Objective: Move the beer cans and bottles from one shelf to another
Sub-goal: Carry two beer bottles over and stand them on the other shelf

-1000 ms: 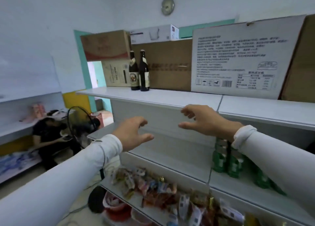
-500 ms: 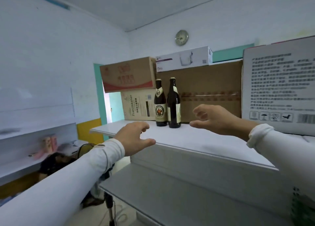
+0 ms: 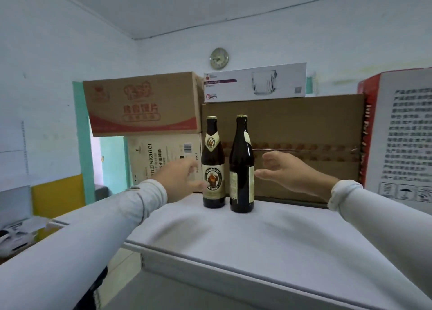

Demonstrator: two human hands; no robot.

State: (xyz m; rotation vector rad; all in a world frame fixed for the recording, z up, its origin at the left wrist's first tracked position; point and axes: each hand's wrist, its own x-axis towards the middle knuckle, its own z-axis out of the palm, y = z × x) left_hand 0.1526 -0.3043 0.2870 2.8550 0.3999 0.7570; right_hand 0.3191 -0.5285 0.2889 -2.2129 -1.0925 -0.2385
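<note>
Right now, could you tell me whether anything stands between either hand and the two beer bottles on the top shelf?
Nothing visible does. The left hand is beside the labelled bottle, the right hand beside the dark bottle, with only open air between.

1. A single head-worn wide-angle view looked forward, roughly level with the white top shelf.
2. It stood close: both white-sleeved arms entered from the lower corners, with the two dark brown glass beer bottles central.
3. Brown cardboard cartons and the ceiling filled the background.
4. No second view shared the scene.
</note>
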